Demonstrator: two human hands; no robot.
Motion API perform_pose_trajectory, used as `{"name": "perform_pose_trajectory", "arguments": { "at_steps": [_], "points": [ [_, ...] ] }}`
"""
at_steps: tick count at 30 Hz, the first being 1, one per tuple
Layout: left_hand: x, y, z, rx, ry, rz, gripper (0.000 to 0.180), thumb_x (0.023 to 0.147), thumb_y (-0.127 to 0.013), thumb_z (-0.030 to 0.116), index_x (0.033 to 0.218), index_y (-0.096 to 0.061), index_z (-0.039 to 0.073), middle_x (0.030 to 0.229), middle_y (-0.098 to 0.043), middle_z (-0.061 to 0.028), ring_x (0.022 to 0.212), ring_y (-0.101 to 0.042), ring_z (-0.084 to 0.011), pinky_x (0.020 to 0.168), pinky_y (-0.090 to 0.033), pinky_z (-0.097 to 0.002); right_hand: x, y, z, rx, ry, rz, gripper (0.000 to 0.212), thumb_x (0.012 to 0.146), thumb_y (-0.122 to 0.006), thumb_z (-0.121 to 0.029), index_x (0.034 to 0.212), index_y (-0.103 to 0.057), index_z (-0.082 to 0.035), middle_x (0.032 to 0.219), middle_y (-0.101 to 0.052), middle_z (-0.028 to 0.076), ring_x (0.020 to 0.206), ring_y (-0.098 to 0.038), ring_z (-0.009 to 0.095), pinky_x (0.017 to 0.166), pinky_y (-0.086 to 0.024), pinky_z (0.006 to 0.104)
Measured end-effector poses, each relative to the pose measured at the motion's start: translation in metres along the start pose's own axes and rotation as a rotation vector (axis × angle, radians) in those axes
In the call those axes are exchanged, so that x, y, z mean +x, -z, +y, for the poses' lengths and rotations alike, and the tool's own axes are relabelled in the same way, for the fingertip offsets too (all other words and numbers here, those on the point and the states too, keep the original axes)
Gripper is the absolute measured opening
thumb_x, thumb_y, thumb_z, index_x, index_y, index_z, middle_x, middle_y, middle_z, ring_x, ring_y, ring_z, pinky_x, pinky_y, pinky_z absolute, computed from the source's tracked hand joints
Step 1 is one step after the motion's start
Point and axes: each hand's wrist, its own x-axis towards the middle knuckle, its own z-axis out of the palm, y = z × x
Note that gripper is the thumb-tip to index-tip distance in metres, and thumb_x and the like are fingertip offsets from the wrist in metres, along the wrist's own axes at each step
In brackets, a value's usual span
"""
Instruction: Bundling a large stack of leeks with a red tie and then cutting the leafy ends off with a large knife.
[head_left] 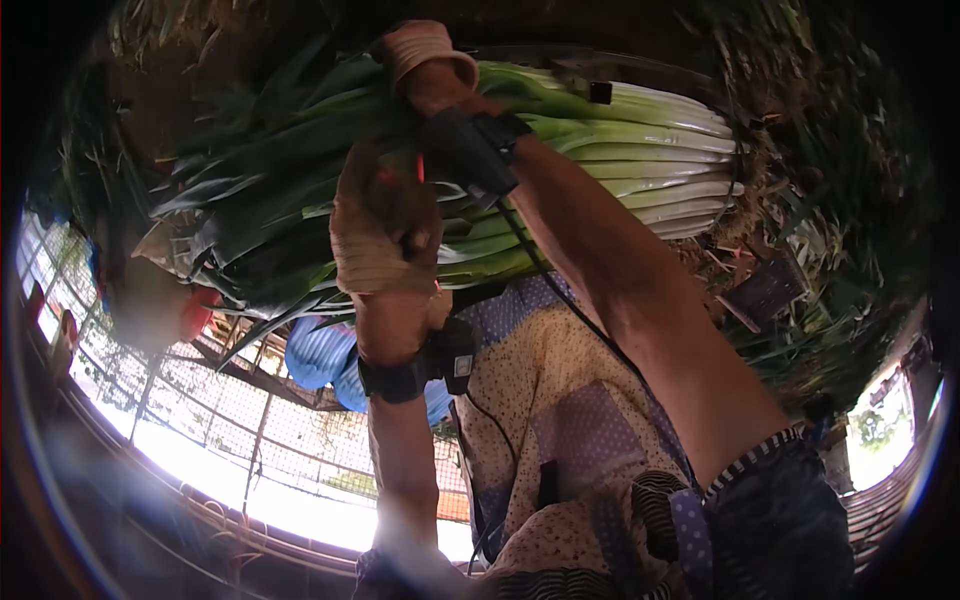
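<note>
The gloved left hand (pixel 385 235) is laid over the near side of a bundle of leeks (pixel 615 135); its fingers are curled, but whether anything is gripped cannot be told. The gloved right hand (pixel 428 60) is reached across to the far side, its fingertips hidden and its grip not discernible. The bundle is stretched crosswise before the person, white root ends pointed right, dark leaves (pixel 265 205) left. A patterned apron (pixel 590 430) is seen below, a blue bag (pixel 318 352) to the left.
</note>
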Motion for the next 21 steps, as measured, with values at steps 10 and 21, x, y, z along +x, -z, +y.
{"name": "perform_pose_trajectory", "arguments": {
  "at_steps": [10, 21],
  "points": [
    [-0.007, -0.036, 0.024, -0.556, 0.424, 0.294, 0.02, 0.092, -0.052, 0.029, 0.076, -0.052, 0.017, 0.052, -0.04, 0.004, 0.042, -0.037, -0.0099, 0.042, -0.035, -0.0216, 0.002, -0.04, -0.001, -0.035, -0.109, 0.119, 0.014, 0.072, -0.062, -0.012, 0.081, -0.072, -0.011, 0.086, -0.068, 0.01, 0.082, -0.066, 0.027, 0.069, -0.054, 0.0358],
    [-0.006, -0.025, 0.027, -0.595, 0.448, 0.211, 0.027, 0.098, -0.035, 0.031, 0.077, -0.043, 0.018, 0.049, -0.024, 0.0036, 0.04, -0.024, -0.0094, 0.037, -0.023, -0.0221, -0.012, -0.02, -0.004, -0.067, -0.253, 0.001, 0.013, 0.068, -0.061, -0.01, 0.076, -0.071, -0.009, 0.082, -0.067, 0.012, 0.078, -0.066, 0.029, 0.067, -0.053, 0.0373]
  ]
}}
